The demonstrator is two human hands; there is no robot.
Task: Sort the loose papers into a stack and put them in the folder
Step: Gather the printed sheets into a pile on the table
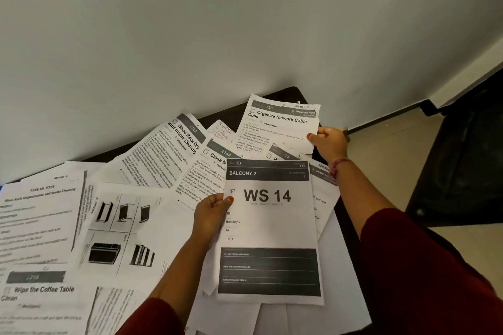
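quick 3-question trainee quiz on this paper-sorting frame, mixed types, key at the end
1. True or false: the left hand holds the WS 14 sheet by its left edge.
2. Multiple choice: the right hand pinches which sheet? A) Shoe Rack sheet B) Network Cable sheet C) Coffee Table sheet
3. Fill in: the Coffee Table sheet lies at the ____ edge of the view.

Key
1. True; the thumb lies on top of the sheet.
2. B; the Network Cable sheet is gripped at its right edge, while the Shoe Rack sheet lies untouched on the pile.
3. Left.
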